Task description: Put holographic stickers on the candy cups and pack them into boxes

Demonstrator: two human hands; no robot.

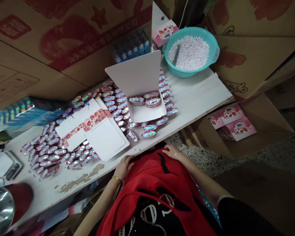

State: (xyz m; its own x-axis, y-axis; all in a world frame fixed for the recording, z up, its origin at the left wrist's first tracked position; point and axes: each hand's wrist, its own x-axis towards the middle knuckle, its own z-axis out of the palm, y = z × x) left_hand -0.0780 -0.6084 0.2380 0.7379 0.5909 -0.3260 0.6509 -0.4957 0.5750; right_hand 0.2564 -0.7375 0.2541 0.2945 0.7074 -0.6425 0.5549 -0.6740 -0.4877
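Observation:
Both hands are low in the head view, at the front of the white table, with a red apron point(149, 177) stretched between them. My left hand point(122, 167), with a gold bracelet at its wrist, is closed on the apron's left side beside the table edge. On the other side my right hand point(173, 152) grips the apron's upper edge, fingers bent. Beyond them stands an open white box point(147, 114), its lid raised, with several shiny red-and-silver packets point(152, 102) inside. Flat white cartons point(106, 139) with a strawberry print lie stacked nearest my left hand.
Many similar wrapped packets point(46, 154) cover the table. A turquoise basin point(170, 67) of small white pieces holds a scoop. A scale point(13, 167) and metal bowl point(0, 209) are at left. Pink boxes point(240, 129) sit in a carton at right. Large cartons point(71, 36) stand behind.

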